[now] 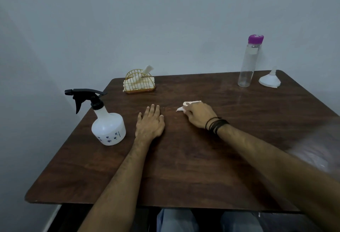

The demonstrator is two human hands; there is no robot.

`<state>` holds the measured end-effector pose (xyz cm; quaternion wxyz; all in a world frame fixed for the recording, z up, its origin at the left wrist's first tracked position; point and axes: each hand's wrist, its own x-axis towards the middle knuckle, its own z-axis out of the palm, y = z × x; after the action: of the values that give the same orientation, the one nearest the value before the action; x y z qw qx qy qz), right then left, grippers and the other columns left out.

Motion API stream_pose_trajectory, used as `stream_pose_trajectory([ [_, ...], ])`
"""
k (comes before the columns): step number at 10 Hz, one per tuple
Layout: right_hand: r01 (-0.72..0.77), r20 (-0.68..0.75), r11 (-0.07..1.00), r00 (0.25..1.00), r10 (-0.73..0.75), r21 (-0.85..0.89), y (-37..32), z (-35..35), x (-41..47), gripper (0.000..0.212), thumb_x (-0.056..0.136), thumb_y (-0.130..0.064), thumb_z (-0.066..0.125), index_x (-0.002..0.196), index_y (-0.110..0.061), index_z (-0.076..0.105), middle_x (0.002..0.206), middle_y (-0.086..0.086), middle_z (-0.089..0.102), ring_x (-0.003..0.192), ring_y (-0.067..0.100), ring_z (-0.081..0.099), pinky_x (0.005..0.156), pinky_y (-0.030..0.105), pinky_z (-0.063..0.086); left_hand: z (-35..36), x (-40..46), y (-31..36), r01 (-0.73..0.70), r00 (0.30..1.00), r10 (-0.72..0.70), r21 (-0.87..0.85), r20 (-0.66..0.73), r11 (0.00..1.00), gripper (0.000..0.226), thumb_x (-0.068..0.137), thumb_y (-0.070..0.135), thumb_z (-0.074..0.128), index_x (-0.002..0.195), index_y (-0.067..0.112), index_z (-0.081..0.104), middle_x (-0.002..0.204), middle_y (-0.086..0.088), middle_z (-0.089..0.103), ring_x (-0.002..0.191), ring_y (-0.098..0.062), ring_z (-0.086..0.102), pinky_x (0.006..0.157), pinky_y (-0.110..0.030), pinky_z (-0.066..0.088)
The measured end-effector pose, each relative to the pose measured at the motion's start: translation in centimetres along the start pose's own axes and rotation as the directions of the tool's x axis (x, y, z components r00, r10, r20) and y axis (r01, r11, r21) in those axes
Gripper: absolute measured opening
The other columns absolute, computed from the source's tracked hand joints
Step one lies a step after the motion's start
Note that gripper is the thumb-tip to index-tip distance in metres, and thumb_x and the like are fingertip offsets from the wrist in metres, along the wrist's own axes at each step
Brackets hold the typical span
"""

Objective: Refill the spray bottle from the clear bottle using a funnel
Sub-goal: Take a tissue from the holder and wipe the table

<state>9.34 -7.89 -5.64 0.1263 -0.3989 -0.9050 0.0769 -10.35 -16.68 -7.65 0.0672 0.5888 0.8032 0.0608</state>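
Observation:
A white spray bottle with a black trigger head stands at the table's left edge, its cap on. The clear bottle with a purple lid stands upright at the far right and looks empty. A white funnel rests upside down just right of it. My left hand lies flat on the table, fingers apart, to the right of the spray bottle. My right hand presses a crumpled white tissue against the tabletop near the middle.
A gold wire holder with folded white tissues sits at the back left of the dark wooden table. A plain wall rises right behind the table. My knees show under the near edge.

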Motion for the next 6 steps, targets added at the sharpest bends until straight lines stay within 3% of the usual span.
stream_pose_trajectory([
  [1,0.121,-0.055,0.992,0.991,-0.119,0.029,-1.3,0.3,-3.0,0.031,0.101,-0.033,0.044,0.120,-0.040,0.068,0.126,-0.012,0.065,0.120,0.014,0.059,0.091,0.037,0.054,0.3,0.0,0.1,0.006,1.000,-0.006,-0.004,-0.004,1.000,0.060,0.106,0.041,0.016,0.161,0.019,0.007,0.169,-0.002,0.002,0.156,-0.018,0.001,0.125,-0.048,0.002],
  [2,0.165,-0.056,0.985,0.985,-0.162,0.046,-2.1,0.3,-4.5,0.029,0.100,-0.037,0.047,0.111,-0.030,0.073,0.120,-0.007,0.070,0.117,0.016,0.063,0.088,0.038,0.054,0.4,0.2,0.2,0.012,1.000,-0.012,-0.011,-0.015,1.000,0.060,0.106,0.041,0.016,0.161,0.019,0.007,0.169,-0.002,0.002,0.156,-0.018,0.001,0.125,-0.047,0.001],
  [3,0.076,-0.029,0.989,0.997,-0.073,0.127,-2.0,0.2,-1.8,0.026,0.098,-0.032,0.056,0.112,-0.027,0.077,0.130,-0.003,0.068,0.124,0.018,0.061,0.100,0.035,0.050,0.4,0.2,0.2,0.006,1.000,-0.006,-0.003,-0.011,1.000,0.060,0.106,0.041,0.016,0.161,0.018,0.007,0.169,-0.002,0.002,0.156,-0.018,0.001,0.125,-0.048,0.002],
  [4,-0.057,0.040,0.991,0.998,0.052,0.125,-2.8,0.5,2.5,0.034,0.094,-0.009,0.057,0.124,-0.022,0.068,0.127,0.010,0.068,0.118,0.031,0.063,0.097,0.036,0.051,0.3,0.2,0.1,0.003,1.000,-0.003,-0.004,-0.011,1.000,0.060,0.107,0.041,0.016,0.161,0.018,0.007,0.169,-0.002,0.002,0.156,-0.018,0.001,0.125,-0.048,0.002],
  [5,-0.065,0.054,0.979,0.997,0.056,0.191,-5.1,1.2,5.3,0.057,0.088,-0.002,0.059,0.141,-0.022,0.047,0.123,0.019,0.065,0.113,0.040,0.062,0.091,0.041,0.052,0.4,0.1,0.0,-0.005,1.000,0.005,-0.017,-0.024,1.000,0.059,0.107,0.039,0.017,0.161,0.018,0.008,0.169,-0.002,0.003,0.156,-0.018,0.001,0.125,-0.048,0.003],
  [6,0.042,0.076,0.985,0.996,-0.055,0.169,-6.6,2.3,5.9,0.045,0.089,-0.010,0.059,0.133,-0.019,0.055,0.119,0.014,0.068,0.111,0.037,0.064,0.091,0.042,0.054,0.5,0.1,-0.2,-0.006,0.999,0.005,-0.035,-0.032,0.999,0.060,0.107,0.037,0.018,0.161,0.014,0.007,0.170,-0.001,0.003,0.156,-0.016,0.001,0.125,-0.047,0.003],
])
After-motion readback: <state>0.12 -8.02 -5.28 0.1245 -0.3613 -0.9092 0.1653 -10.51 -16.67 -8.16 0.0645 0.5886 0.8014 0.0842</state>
